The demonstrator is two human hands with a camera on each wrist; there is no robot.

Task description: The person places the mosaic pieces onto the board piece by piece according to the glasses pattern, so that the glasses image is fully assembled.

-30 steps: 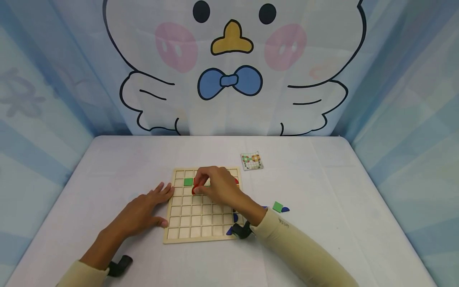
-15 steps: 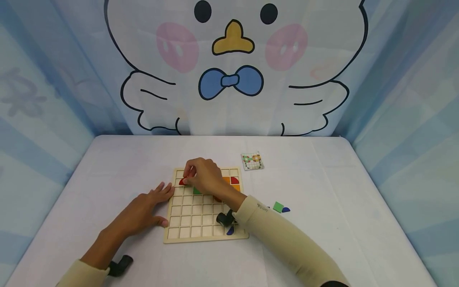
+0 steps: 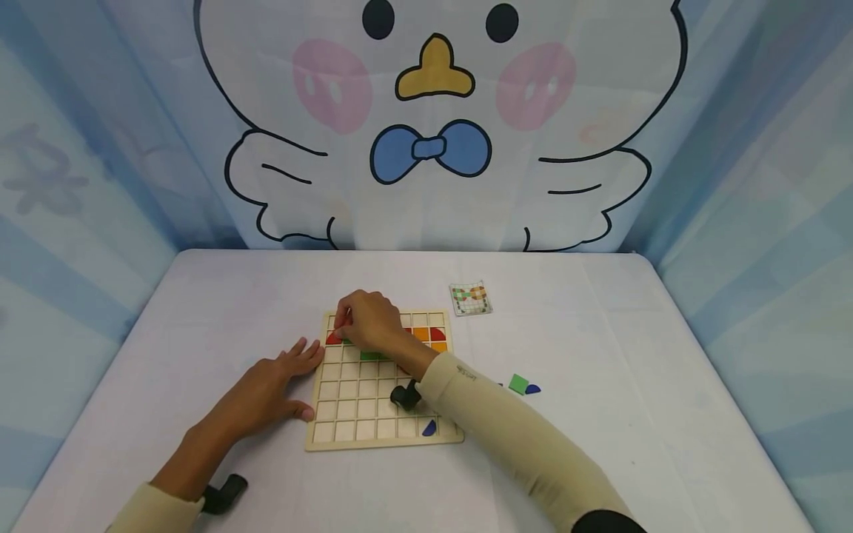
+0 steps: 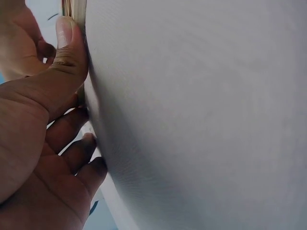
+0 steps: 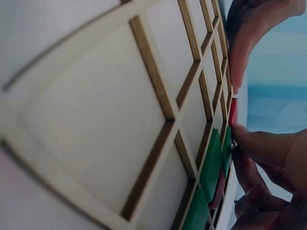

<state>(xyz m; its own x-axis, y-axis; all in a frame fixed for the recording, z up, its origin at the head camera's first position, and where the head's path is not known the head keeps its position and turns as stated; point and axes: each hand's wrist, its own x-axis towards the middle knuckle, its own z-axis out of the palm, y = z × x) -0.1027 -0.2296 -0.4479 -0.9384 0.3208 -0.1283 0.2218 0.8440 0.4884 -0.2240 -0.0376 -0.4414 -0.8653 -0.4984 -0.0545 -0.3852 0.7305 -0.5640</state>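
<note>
A wooden grid board (image 3: 346,389) lies on the white table. At the left end of its second row from the back, my right hand (image 3: 369,326) pinches a red rounded tile (image 3: 332,339) with thumb and fingertips. The right wrist view has this red tile (image 5: 233,111) at the grid's far side, the thumb at its edge. Green tiles (image 5: 209,165) sit in cells close by. My left hand (image 3: 266,389) rests on the table with fingers spread, touching the board's left edge. In the left wrist view its thumb (image 4: 72,48) lies against the board's side.
Orange tiles (image 3: 421,334) and a red tile (image 3: 437,334) fill cells at the right. A blue piece (image 3: 429,428) lies at the front right of the board. Beside it on the table are a green square (image 3: 518,383) and a blue piece (image 3: 533,389). A pattern card (image 3: 470,299) lies behind.
My right hand has moved left and slightly back along the board, bringing the red tile to the row's left end. The left hand has stayed in place.
</note>
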